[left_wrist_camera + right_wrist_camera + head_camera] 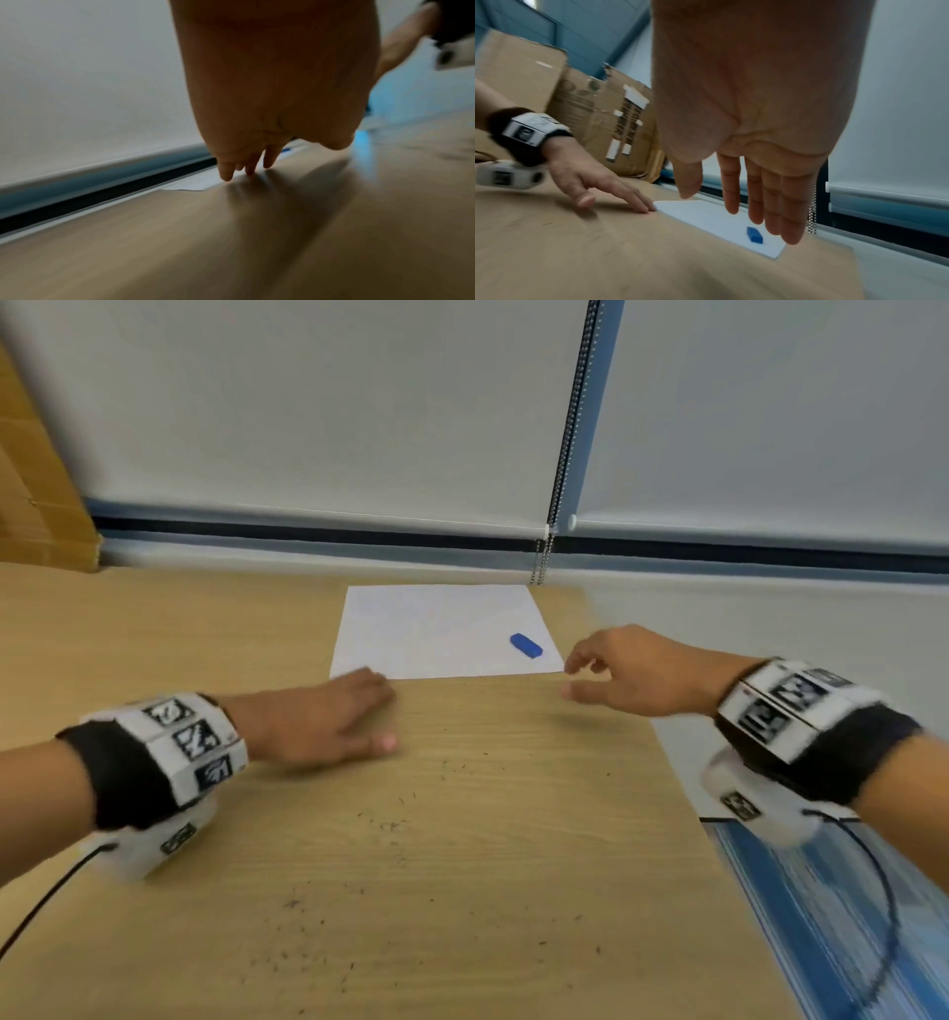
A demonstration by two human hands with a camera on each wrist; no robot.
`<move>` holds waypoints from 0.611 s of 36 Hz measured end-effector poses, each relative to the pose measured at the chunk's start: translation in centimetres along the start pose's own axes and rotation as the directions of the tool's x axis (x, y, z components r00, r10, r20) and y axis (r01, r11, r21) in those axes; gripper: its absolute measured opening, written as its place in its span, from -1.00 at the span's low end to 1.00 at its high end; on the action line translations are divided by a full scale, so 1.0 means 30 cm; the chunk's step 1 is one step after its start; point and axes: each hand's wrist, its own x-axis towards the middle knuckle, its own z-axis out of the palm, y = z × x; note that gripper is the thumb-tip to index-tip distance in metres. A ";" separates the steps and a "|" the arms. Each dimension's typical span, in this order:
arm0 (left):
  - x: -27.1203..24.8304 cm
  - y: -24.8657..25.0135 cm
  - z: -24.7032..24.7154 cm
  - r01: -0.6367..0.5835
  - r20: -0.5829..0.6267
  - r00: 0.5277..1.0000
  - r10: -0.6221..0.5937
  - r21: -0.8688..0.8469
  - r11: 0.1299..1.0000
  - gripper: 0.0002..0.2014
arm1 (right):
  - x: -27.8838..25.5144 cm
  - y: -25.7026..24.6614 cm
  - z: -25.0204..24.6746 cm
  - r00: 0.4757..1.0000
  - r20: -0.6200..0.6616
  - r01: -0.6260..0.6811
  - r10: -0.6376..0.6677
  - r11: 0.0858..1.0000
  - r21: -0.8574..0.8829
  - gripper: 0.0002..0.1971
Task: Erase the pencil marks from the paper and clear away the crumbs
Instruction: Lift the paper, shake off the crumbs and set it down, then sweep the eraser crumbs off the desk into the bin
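Observation:
A white sheet of paper (441, 629) lies at the far side of the wooden table (462, 865); I can make out no marks on it. A blue eraser (526, 645) rests on the sheet's right part, also in the right wrist view as the eraser (754, 235). My left hand (334, 716) lies flat on the table, its fingertips (649, 209) at the paper's near left corner. My right hand (616, 670) hovers open just right of the paper's near right corner, holding nothing. Dark crumbs (390, 824) are scattered over the table in front of the paper.
Cardboard boxes (598, 121) stand at the table's left end. Roller blinds with a bead chain (544, 557) hang behind the table. The table's right edge runs diagonally near my right wrist, with a blue striped surface (821, 891) below it.

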 end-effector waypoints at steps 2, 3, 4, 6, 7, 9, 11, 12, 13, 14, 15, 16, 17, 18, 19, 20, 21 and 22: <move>-0.012 0.049 0.039 -0.044 0.102 0.994 0.038 0.055 0.997 0.01 | -0.106 0.000 0.021 0.999 0.036 0.000 0.000 1.000 -0.018 -0.42; -0.009 0.074 0.051 -0.048 0.125 0.991 0.040 0.061 0.997 -0.02 | -0.157 -0.002 0.037 0.998 0.058 -0.003 0.004 1.000 -0.016 -0.36; -0.004 0.097 0.057 -0.046 0.132 0.991 0.036 0.072 0.996 -0.03 | -0.206 -0.008 0.050 0.996 0.084 -0.008 0.009 1.000 -0.011 -0.29; 0.019 0.133 0.063 -0.045 0.125 0.992 0.032 0.103 0.994 0.05 | -0.285 -0.017 0.079 0.991 0.133 -0.031 0.031 1.000 0.000 -0.21; 0.032 0.145 0.066 -0.052 0.119 0.992 0.038 0.119 0.992 0.14 | -0.316 -0.019 0.096 0.986 0.156 -0.057 0.056 0.998 0.007 -0.21; 0.050 0.183 0.070 -0.067 0.128 0.991 0.048 0.144 0.987 0.23 | -0.364 -0.016 0.131 0.973 0.202 -0.115 0.111 0.993 0.010 -0.18; 0.049 0.244 0.081 -0.104 0.159 0.984 0.079 0.160 0.982 0.17 | -0.388 -0.011 0.168 0.955 0.257 -0.147 0.149 0.989 -0.028 -0.08; 0.038 0.280 0.087 -0.131 0.175 0.979 0.101 0.168 0.977 0.14 | -0.393 -0.011 0.184 0.945 0.286 -0.153 0.159 0.987 -0.041 -0.01; 0.024 0.314 0.097 -0.164 0.190 0.973 0.129 0.180 0.970 0.13 | -0.394 -0.012 0.198 0.936 0.310 -0.160 0.167 0.986 -0.047 0.07; 0.006 0.346 0.107 -0.200 0.206 0.965 0.159 0.197 0.960 0.11 | -0.391 -0.014 0.209 0.929 0.328 -0.166 0.173 0.985 -0.049 0.13; -0.013 0.373 0.118 -0.238 0.222 0.956 0.191 0.213 0.948 0.09 | -0.386 -0.018 0.218 0.923 0.340 -0.171 0.179 0.984 -0.053 0.16; -0.036 0.401 0.124 -0.278 0.243 0.944 0.222 0.225 0.934 0.06 | -0.378 -0.025 0.225 0.921 0.345 -0.174 0.182 0.983 -0.053 0.15; -0.058 0.422 0.131 -0.321 0.269 0.928 0.257 0.230 0.919 0.02 | -0.371 -0.035 0.230 0.921 0.344 -0.176 0.182 0.983 -0.050 0.12; -0.081 0.443 0.133 -0.367 0.297 0.908 0.295 0.224 0.903 -0.01 | -0.363 -0.051 0.235 0.923 0.340 -0.171 0.177 0.984 -0.049 0.06; -0.105 0.457 0.133 -0.416 0.317 0.884 0.344 0.198 0.888 -0.04 | -0.359 -0.070 0.241 0.926 0.340 -0.155 0.164 0.986 -0.054 0.02; -0.130 0.463 0.127 -0.461 0.321 0.858 0.400 0.141 0.876 -0.06 | -0.357 -0.098 0.249 0.928 0.345 -0.128 0.140 0.990 -0.058 -0.01; -0.146 0.456 0.120 -0.492 0.300 0.839 0.455 0.059 0.869 -0.07 | -0.360 -0.127 0.254 0.928 0.357 -0.091 0.108 0.994 -0.063 -0.01; -0.158 0.438 0.110 -0.493 0.257 0.837 0.483 -0.029 0.869 -0.07 | -0.368 -0.161 0.257 0.925 0.374 -0.043 0.063 0.997 -0.062 0.00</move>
